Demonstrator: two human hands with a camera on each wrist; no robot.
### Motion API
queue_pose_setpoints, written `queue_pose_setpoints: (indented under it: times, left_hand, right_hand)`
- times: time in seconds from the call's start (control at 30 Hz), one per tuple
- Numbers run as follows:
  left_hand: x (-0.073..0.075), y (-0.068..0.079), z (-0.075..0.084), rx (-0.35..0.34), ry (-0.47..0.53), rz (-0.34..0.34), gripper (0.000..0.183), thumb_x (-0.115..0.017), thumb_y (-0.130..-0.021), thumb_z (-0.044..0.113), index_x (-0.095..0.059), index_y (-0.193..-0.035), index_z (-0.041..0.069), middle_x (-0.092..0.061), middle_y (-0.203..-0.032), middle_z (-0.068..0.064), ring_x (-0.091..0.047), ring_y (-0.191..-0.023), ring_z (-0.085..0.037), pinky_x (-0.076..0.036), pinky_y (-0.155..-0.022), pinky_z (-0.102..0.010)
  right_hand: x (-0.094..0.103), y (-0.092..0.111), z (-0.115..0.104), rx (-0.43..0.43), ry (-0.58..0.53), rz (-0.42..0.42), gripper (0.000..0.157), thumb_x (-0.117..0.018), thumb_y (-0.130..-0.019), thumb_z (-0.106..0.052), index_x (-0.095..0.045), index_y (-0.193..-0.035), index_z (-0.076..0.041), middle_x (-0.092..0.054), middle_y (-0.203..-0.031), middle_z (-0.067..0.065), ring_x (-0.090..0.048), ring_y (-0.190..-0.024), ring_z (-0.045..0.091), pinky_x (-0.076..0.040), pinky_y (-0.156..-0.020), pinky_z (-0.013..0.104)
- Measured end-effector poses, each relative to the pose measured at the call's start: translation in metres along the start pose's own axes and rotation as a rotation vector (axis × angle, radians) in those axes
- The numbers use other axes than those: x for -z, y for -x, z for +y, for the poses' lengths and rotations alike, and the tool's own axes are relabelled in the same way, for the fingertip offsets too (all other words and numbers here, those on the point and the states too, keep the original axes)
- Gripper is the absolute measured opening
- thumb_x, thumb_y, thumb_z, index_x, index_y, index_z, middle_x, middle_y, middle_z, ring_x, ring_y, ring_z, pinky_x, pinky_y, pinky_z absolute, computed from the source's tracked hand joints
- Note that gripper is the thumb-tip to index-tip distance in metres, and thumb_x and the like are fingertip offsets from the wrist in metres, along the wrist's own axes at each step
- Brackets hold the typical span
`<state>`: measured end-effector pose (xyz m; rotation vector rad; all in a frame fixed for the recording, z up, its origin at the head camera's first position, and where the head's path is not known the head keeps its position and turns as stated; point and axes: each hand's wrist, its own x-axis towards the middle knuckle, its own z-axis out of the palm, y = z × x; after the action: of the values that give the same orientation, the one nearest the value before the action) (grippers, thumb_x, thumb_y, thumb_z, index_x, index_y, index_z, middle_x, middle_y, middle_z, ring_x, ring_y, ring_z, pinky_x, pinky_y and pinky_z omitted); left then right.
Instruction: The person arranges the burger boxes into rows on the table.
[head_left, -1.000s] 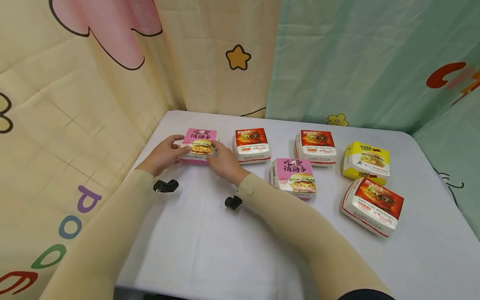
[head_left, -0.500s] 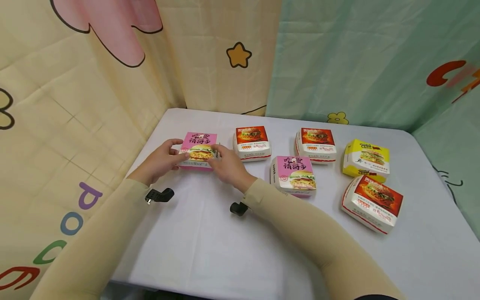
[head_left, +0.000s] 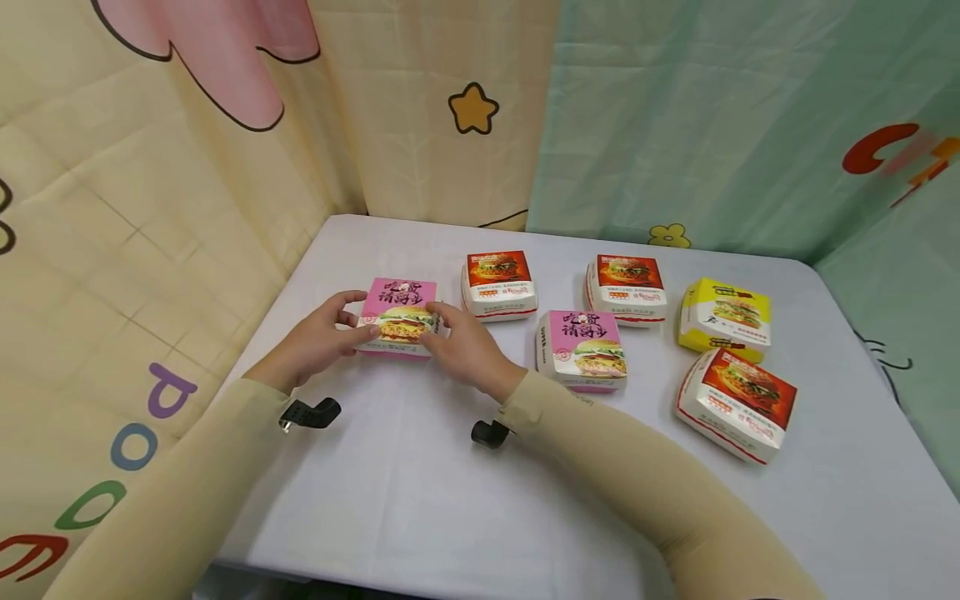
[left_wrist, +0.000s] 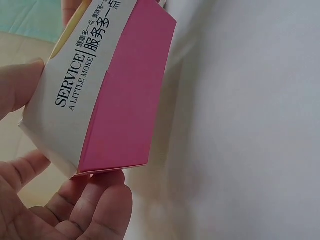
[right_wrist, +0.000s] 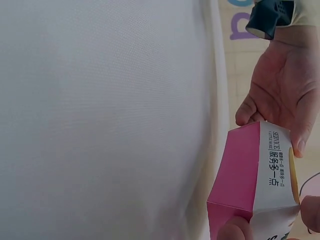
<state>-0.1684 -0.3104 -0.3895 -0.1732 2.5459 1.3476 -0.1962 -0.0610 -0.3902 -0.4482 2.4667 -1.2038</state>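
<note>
A pink and white burger box (head_left: 399, 310) with a burger picture on its lid is held between both hands at the table's left side. My left hand (head_left: 318, 340) grips its left side, thumb on the upper part and fingers curled at the lower edge in the left wrist view. Gripping the opposite side, my right hand (head_left: 474, 350) has its thumb at the front right corner. Pink lower wall and white printed front of this burger box (left_wrist: 127, 95) face the left wrist camera. In the right wrist view, only fingertips (right_wrist: 234, 230) of the right hand show.
Behind my right hand stands a red and white burger box (head_left: 498, 287); another red-topped box (head_left: 626, 292) is farther right. A second pink box (head_left: 583, 350) sits right of that hand. A yellow box (head_left: 726, 318) and a third red-topped box (head_left: 738, 404) stand at the right.
Both hands have drawn the held pink burger box nearer to the person, away from the table's back edge. The other boxes have kept their places on the table.
</note>
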Motion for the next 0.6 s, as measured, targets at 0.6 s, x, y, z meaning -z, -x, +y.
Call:
queue_pose_setpoints:
  times: [0.6]
  left_hand:
    - [-0.02, 0.017, -0.006, 0.004, 0.024, -0.053, 0.083, -0.077, -0.096, 0.039, -0.031, -0.162, 0.021, -0.051, -0.127, -0.018, -0.061, -0.1, -0.026, -0.06, -0.087, -0.033]
  right_hand:
    - [0.005, 0.016, 0.015, 0.032, 0.1, -0.07, 0.068, -0.067, -0.104, -0.032, -0.038, -0.165, -0.022, -0.042, -0.168, 0.008, -0.047, -0.148, 0.024, -0.038, -0.125, 0.049]
